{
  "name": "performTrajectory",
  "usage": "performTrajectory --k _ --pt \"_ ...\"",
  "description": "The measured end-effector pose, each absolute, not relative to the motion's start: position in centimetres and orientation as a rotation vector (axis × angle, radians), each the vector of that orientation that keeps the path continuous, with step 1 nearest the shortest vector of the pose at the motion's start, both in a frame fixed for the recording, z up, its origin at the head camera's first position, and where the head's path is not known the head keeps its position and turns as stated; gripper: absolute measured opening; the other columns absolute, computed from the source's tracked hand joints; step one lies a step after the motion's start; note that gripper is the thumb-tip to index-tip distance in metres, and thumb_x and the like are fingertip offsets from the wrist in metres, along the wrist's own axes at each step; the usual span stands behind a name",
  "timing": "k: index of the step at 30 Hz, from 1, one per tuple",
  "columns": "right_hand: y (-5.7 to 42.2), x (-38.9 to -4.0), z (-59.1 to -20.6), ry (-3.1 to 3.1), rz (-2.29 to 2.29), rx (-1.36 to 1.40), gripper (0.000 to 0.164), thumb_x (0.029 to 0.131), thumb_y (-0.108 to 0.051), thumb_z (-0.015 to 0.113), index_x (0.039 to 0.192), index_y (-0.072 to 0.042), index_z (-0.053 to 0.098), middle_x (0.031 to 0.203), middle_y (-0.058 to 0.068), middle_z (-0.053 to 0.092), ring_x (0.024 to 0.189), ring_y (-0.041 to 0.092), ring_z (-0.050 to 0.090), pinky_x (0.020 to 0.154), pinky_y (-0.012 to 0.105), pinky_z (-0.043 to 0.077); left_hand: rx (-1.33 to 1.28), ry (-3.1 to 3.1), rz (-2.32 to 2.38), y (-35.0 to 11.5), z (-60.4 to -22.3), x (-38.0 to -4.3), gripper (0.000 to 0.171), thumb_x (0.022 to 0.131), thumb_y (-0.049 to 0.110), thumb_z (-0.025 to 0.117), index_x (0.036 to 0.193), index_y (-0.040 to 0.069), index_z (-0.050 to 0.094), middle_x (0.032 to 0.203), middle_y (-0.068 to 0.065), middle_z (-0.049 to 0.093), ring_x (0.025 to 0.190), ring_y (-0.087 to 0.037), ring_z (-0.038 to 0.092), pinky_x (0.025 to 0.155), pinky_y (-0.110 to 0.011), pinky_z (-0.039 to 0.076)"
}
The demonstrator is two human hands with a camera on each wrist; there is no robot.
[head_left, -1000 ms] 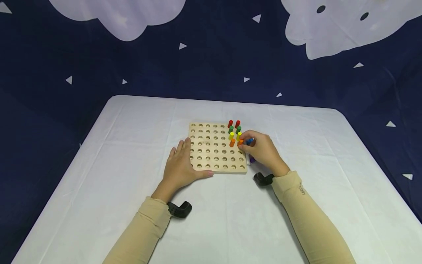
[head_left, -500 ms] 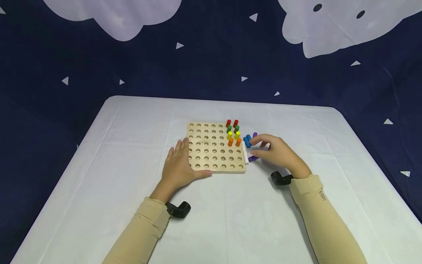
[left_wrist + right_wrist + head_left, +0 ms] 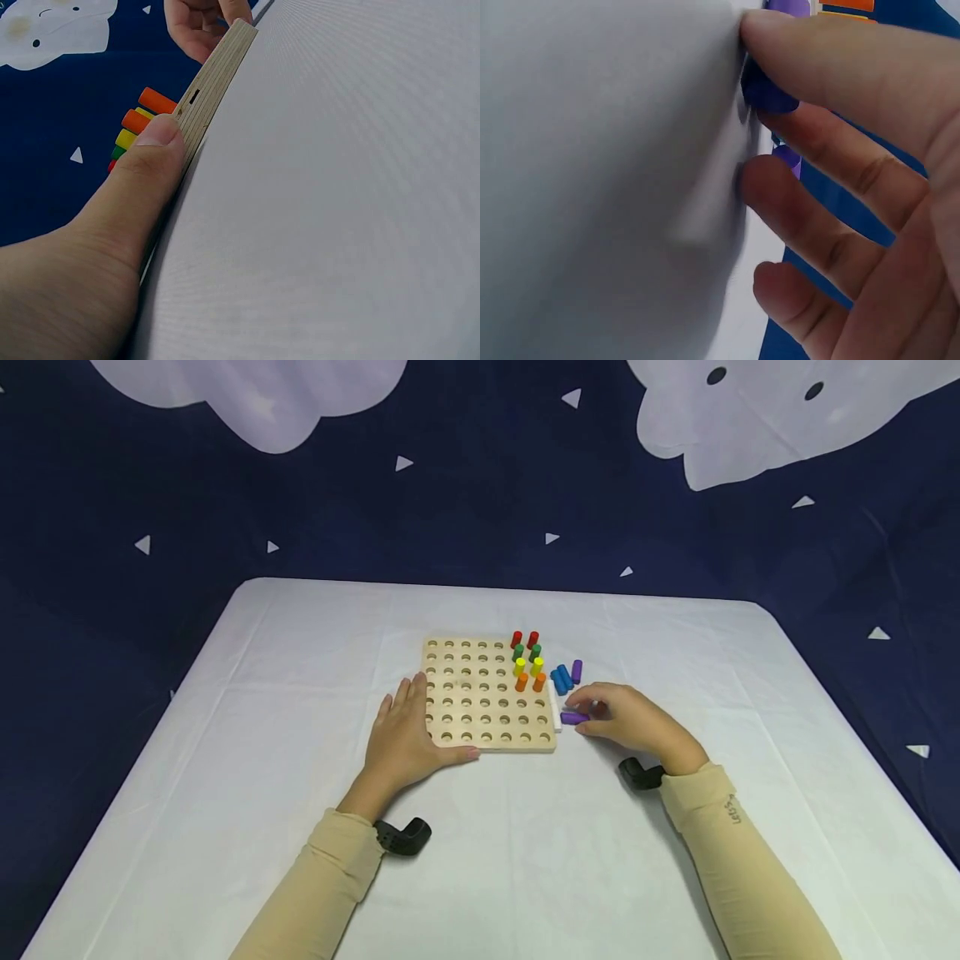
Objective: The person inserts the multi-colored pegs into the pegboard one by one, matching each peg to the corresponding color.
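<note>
"Eight pegs (image 3: 520, 667) stand in the pegboard (image 3: 475, 694), red, green, yellow and orange pairs at the right-hand end of its four far rows. So which step is this?"

"Picking up the next piece, I'd judge. The right hand (image 3: 630, 718) is at the near purple peg (image 3: 575, 718), which lies on the table (image 3: 465, 877) off the board's right edge. Thumb and forefinger curl round it from either side; how firmly they pinch, I cannot tell."

"And the left hand (image 3: 401, 739)?"

"Its fingers lie outstretched at the board's left side, the thumb spread away along the near edge. It looks like a brace against sliding."

"What else is loose?"

"Two blue pegs (image 3: 559, 683) side by side, a second purple peg (image 3: 577, 672) just beside them, and something white (image 3: 555, 706) along the board's right edge; one peg or two end to end, I can't make out."

"Then what does the next move call for?"

"Probably lifting the pinched peg clear of the white, turning it from lying to standing, and lining its end up with a hole. Three near rows look bare, which would suit three loose colours, though which row is purple's I can't say. The left hand should hold the board steady for the push."
</note>
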State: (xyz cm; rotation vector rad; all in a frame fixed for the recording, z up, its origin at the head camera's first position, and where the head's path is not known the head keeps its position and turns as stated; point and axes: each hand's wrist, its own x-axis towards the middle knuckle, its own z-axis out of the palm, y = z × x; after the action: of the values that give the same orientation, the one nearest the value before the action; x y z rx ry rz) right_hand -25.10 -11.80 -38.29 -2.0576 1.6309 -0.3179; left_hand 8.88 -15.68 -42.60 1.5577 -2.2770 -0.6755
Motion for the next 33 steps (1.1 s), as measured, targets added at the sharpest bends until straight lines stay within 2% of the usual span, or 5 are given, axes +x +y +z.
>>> performTrajectory --k 3,8,11,23,33 --pt "-11.8 -25.2 -38.5 1.626 -0.311 -2.055 0.035 0.087 -0.013 0.076 0.121 -0.013 0.067 0.096 0.001 0.065 0.086 0.017 0.054 0.079 0.035 0.047 1.559 -2.271 -0.683 -15.7 -42.6 8.9 0.146 0.057 0.084 0.073 0.159 0.006 0.004 0.166 -0.015 0.009 0.156 -0.027 0.006 0.125 -0.046 0.002" --pt "-11.7 -25.4 -38.8 1.596 -0.352 -2.046 0.037 0.093 -0.015 0.069 0.129 -0.013 0.063 0.099 0.002 0.064 0.085 0.018 0.053 0.077 0.033 0.047 1.559 -2.268 -0.686 -15.6 -42.5 8.9 0.146 0.057 0.083 0.074 0.159 0.006 0.004 0.166 -0.015 0.009 0.156 -0.027 0.006 0.125 -0.046 0.003" --pt "-11.8 -25.5 -39.0 1.598 -0.391 -2.030 0.034 0.095 -0.017 0.068 0.129 -0.016 0.063 0.099 0.002 0.064 0.084 0.018 0.053 0.075 0.031 0.047 1.557 -2.269 -0.686 -15.6 -42.5 8.9 0.146 0.057 0.083 0.074 0.159 0.006 0.004 0.166 -0.014 0.009 0.156 -0.027 0.006 0.125 -0.046 0.003" --pt "-12.5 -25.0 -39.0 1.634 -0.554 -1.881 0.032 0.089 -0.022 0.075 0.117 -0.017 0.060 0.097 0.003 0.064 0.085 0.020 0.057 0.071 0.030 0.047 1.558 -2.280 -0.672 -15.7 -42.6 8.9 0.146 0.057 0.084 0.072 0.159 0.006 0.004 0.166 -0.015 0.009 0.156 -0.027 0.005 0.125 -0.045 0.002" --pt "-13.0 -22.9 -38.8 1.591 -0.744 -1.922 0.029 0.087 -0.019 0.077 0.112 -0.015 0.063 0.106 0.002 0.069 0.082 0.018 0.061 0.067 0.028 0.049 1.555 -2.274 -0.670 -15.7 -42.6 8.8 0.146 0.057 0.085 0.073 0.159 0.006 0.005 0.166 -0.015 0.010 0.156 -0.028 0.006 0.125 -0.046 0.003"
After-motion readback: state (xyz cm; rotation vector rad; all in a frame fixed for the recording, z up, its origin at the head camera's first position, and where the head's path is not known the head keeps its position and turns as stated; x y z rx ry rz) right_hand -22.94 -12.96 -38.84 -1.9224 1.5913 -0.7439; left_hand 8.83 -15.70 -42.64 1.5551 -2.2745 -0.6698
